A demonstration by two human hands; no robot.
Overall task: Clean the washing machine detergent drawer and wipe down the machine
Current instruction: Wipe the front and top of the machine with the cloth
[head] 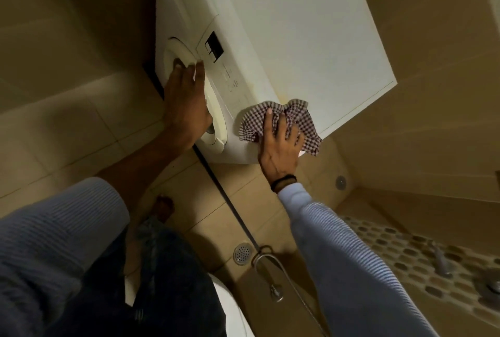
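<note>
Pressing a soft, limp purple-and-white checked cloth [300, 117] w/ splayed fingers onto the front top corner of the heavy, rigid white washing machine [297, 25], the right hand [278, 147] prob. should bunch its middle, while the left hand [186, 101] rests flat, holding nothing, on the round door [173, 48].

cloth [281, 123] on washing machine [297, 39] corner | door [189, 87] left of cloth

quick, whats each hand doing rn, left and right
Left hand: open, fingers flat on the door of the washing machine.
Right hand: open, spread fingers pressing the checked cloth against the washing machine's front corner.
</note>
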